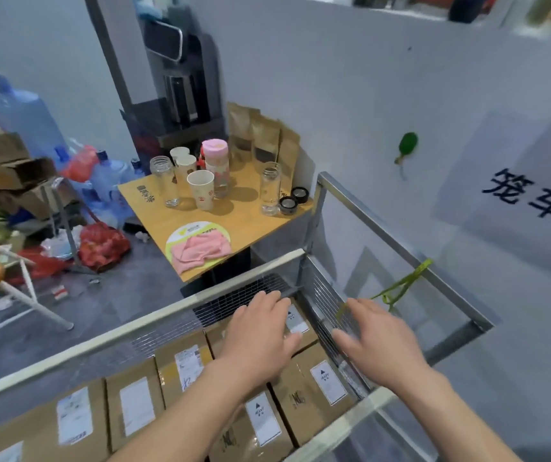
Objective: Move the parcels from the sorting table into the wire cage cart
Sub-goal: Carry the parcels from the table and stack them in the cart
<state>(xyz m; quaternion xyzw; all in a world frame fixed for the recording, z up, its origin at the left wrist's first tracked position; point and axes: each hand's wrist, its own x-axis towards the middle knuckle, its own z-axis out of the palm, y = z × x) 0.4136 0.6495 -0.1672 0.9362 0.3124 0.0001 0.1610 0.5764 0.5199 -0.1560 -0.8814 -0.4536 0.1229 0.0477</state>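
Head view looks down into the cage cart (154,323), a metal frame with wire mesh walls, where brown cardboard parcels (134,406) stand packed side by side, each with a white label on top. Both hands reach in over them. The left hand (259,331) lies palm down with its fingers straight, spread over the parcel at the far corner (297,320); whether the palm actually presses on it or hovers just above cannot be told. The right hand (379,338) is likewise open, fingers loosely spread and holding nothing, above the mesh divider (326,305) at the cart's right side (its fingertips are motion-blurred). Two more labelled parcels lie between and below the forearms, one of them (321,378) just beside the divider.

A green strap (401,285) hangs knotted on the cart's far rail. Beyond the cart stands a small wooden table (250,215) holding paper cups (200,188), clear glass jars (270,188), a pink-lidded bottle (215,165), brown pouches (264,138) against the wall, two black lids (289,205) and a pink cloth (200,251) on a round mat. On the floor to the left are blue water jugs (24,118), cardboard boxes (4,171) and red bags (102,245).
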